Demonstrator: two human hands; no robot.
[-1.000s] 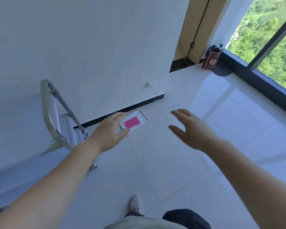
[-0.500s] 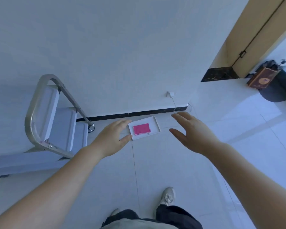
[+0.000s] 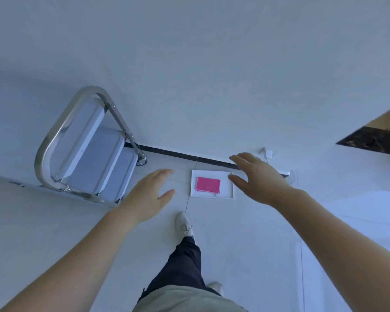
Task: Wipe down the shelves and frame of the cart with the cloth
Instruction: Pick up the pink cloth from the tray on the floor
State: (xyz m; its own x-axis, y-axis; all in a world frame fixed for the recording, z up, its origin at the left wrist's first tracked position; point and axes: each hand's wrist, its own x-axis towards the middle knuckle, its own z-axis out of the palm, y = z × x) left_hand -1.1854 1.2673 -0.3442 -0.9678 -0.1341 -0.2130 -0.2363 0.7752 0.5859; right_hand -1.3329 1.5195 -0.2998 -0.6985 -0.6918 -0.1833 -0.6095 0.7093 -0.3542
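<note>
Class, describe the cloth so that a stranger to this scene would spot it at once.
Find the black baseboard strip where the white wall meets the tiled floor. Just in front of it, right of the steel-framed cart, lies a flat white tray. The cloth is the folded rectangle on it, the only bright pink thing in view.

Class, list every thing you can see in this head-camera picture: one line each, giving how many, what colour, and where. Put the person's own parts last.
cart: one, grey shelves in a silver metal frame, against the wall at left.
cloth: one, pink, folded, lying in the tray.
tray: one, white, flat on the floor by the wall, between the two hands in the picture.
baseboard: one, black strip along the foot of the wall.
plug and cable: one, white, on the wall near the right hand.
floor: pale glossy tiles.
wall: white.
shoes: two, pale, on the floor.
left hand: one, open, holds nothing.
right hand: one, open, holds nothing.
</note>
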